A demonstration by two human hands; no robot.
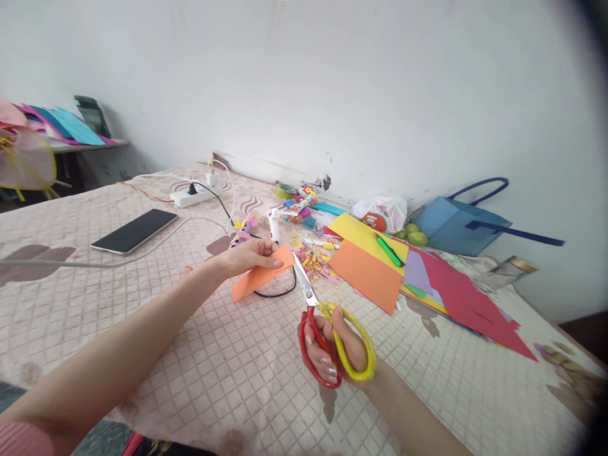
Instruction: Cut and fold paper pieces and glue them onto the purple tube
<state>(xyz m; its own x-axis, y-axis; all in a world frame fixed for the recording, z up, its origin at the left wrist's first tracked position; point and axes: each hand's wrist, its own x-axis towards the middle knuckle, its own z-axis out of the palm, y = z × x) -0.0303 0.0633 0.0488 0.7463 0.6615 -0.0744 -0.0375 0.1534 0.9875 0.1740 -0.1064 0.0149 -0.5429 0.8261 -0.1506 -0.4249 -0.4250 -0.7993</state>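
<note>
My left hand (251, 256) pinches a narrow strip of orange paper (256, 283) between thumb and fingers, above the table. My right hand (349, 342) grips a pair of scissors (311, 297) with one red and one yellow handle loop, fingers through the red loop and thumb through the yellow one. The metal blades point up and left, their tips at the right end of the strip. Whether the tips are on the paper or just beside it I cannot tell. Beyond the hands lies a heap of small pink and yellow paper scraps (313, 263).
To the right lie an orange sheet (365, 275), a yellow sheet (354, 233), red paper (458, 297) and a green cutter (389, 250). A blue bag (456, 225) stands by the wall. At left are a tablet (135, 231), a white cable (156, 248) and a power strip (192, 196).
</note>
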